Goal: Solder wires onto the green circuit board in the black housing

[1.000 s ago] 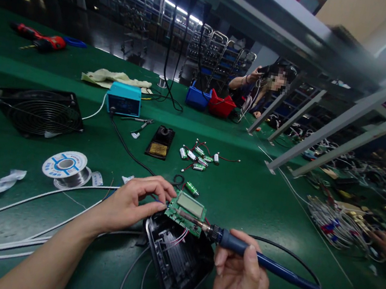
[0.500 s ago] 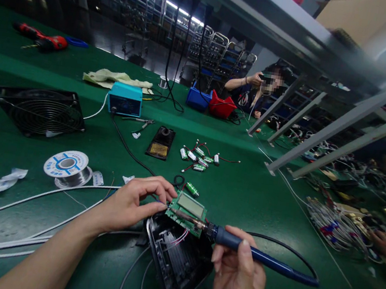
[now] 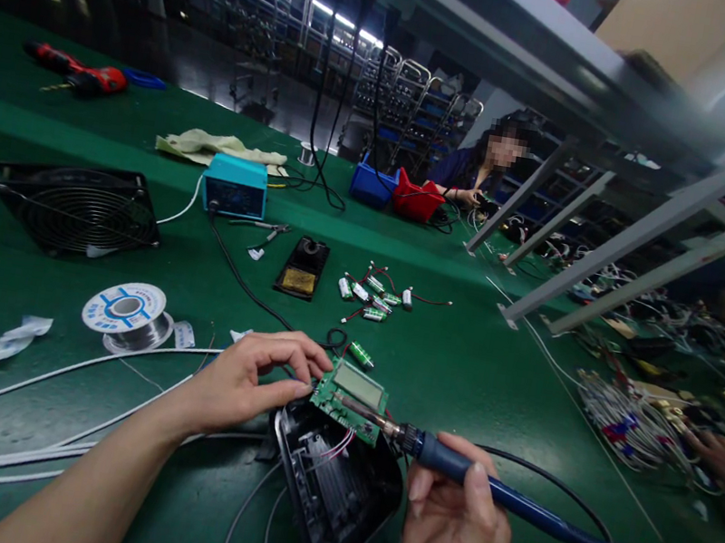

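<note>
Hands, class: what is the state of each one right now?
Left hand: closed, pinching the edge of the green rectangular circuit board.
Right hand: closed around the blue-handled soldering iron.

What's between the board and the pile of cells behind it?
Head view: one loose green cell and a small black loop just past the board; then bare green mat up to the pile.

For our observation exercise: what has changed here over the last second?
The right hand drew the soldering iron slightly back rightward; the far person lowered a raised arm. The left hand still pinches the circuit board, iron tip on it.
</note>
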The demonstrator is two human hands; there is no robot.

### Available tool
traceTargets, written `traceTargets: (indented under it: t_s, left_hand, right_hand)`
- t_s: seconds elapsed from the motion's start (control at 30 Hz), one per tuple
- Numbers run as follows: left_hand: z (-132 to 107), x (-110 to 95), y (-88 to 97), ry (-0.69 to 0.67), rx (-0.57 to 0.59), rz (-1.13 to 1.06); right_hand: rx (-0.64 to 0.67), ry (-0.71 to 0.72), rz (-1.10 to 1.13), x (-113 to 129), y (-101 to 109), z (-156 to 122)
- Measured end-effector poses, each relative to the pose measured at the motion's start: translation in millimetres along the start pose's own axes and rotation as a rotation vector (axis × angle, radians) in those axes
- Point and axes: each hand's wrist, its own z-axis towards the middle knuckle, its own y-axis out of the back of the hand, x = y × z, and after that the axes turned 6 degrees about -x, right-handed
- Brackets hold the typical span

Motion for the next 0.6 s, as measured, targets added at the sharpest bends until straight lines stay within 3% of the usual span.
traceTargets:
  t_s: [0.13, 0.37, 0.6]
  left_hand:
    - [0.4, -1.5, 1.4, -0.008, 0.003, -0.011]
    - [1.1, -5.2, 2.8, -0.039, -0.115, 0.024]
    - [0.3, -4.7, 6.4, 0.021, -0.051, 0.032]
  right_hand:
    - [-0.006, -0.013, -0.026, 1.6, -3.8, 0.5]
    - [0.044, 0.005, 0.038, 0.1, -0.7, -2.0]
    - [0.164, 0.061, 0.154, -0.9, 1.8, -0.5]
